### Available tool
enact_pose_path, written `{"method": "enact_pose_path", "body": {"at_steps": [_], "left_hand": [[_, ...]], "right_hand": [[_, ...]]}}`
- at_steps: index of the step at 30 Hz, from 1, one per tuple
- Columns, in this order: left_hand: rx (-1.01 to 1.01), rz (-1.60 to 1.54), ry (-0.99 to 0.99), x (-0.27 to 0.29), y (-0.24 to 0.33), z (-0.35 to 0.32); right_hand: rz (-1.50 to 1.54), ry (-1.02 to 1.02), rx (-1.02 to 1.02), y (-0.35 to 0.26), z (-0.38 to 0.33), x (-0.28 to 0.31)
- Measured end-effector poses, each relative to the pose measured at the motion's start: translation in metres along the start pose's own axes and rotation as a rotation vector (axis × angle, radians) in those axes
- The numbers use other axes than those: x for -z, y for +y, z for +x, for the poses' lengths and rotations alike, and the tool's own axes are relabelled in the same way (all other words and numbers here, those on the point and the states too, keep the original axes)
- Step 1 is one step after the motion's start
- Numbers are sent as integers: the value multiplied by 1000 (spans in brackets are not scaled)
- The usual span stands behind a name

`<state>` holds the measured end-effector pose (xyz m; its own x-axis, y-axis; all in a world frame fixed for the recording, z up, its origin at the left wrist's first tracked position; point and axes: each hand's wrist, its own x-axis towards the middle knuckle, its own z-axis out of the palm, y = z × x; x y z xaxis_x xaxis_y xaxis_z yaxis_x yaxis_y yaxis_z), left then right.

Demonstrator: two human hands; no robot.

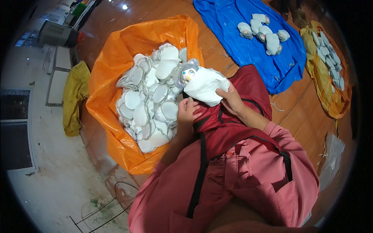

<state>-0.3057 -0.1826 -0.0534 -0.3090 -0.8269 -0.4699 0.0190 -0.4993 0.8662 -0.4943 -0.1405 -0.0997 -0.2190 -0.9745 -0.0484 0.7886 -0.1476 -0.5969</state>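
Note:
Above my lap I hold a plush doll with a fuzzy grey head, a printed face and a loose white cloth body. My right hand pinches the lower end of that body, thumb on top. Just beneath the doll's head, my left hand has its fingers apart, close to the cloth; whether it touches is unclear. Left of the doll, a heap of white oval padded pieces with grey edges fills an orange sack with rolled-down sides.
Several similar dolls lie on a blue sheet at the far right. Beyond it, a yellow-orange sack holds more grey-white pieces. A yellow sack stands at left. A wire frame and clear plastic bag lie nearer.

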Motion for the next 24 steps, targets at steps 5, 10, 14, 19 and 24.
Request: {"method": "enact_pose_path", "body": {"at_steps": [5,10,14,19,24], "left_hand": [[-213,-530,-175,-7,7,22],[-187,-351,-54,-11,15,24],[-193,-129,-147,-22,8,18],[-214,-8,-248,-31,6,21],[-241,277,-296,-22,-1,27]], "right_hand": [[-257,-86,-251,22,-13,12],[-351,-236,-297,2,-15,13],[-320,-142,-252,-14,-8,-9],[-337,-90,-135,-8,-8,-2],[-276,-123,-93,-6,-10,1]]}}
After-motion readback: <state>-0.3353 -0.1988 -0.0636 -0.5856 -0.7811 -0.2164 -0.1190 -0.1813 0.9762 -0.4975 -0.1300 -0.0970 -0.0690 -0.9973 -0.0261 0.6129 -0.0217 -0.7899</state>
